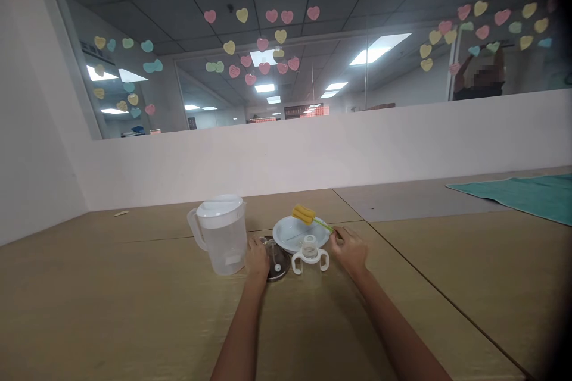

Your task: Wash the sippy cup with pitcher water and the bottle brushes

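My right hand (351,248) is closed on the green handle of a bottle brush (304,214), whose yellow sponge head is over a white plate (286,243). In front of the plate stands a clear baby bottle (310,250) with two white side handles and an uncapped top. My left hand (257,257) lies at the left rim of a dark round metal dish (277,268) that has a small white part in it; whether its fingers grip anything is hidden. Just left of that hand is a translucent lidded pitcher (223,238).
The pitcher's handle points left. A teal cloth (531,193) lies at the far right of the wooden table (134,309). Behind the table runs a low white wall (286,155) below a window with heart-shaped notes. A small flat scrap (120,213) lies at the back left.
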A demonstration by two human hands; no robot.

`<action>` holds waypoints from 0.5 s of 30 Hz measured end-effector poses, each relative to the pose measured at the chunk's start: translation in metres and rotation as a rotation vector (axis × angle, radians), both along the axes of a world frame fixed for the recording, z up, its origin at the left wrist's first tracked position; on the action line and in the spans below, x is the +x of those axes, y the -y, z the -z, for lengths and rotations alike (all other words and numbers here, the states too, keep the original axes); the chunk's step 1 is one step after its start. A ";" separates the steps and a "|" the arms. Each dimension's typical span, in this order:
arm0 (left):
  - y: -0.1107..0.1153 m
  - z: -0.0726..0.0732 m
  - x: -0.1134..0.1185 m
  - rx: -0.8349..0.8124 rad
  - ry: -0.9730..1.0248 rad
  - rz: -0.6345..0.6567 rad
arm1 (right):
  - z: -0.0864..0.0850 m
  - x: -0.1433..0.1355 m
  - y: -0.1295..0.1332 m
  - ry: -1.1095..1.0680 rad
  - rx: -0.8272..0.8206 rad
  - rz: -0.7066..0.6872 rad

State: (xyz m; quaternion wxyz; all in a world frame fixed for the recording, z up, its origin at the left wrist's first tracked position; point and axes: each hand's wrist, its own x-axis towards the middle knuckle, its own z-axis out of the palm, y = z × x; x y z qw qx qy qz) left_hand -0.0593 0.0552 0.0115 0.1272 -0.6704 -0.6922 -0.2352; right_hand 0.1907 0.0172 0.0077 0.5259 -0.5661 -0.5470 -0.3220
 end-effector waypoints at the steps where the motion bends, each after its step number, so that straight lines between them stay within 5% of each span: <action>1: 0.001 -0.001 0.000 0.004 0.008 0.009 | 0.000 0.000 -0.001 0.011 0.007 0.012; 8: 0.006 -0.018 0.015 0.136 0.135 0.307 | 0.000 0.001 -0.004 -0.005 -0.104 0.050; 15: -0.017 -0.026 0.055 -0.054 0.214 0.537 | 0.002 0.003 -0.006 -0.076 -0.180 0.038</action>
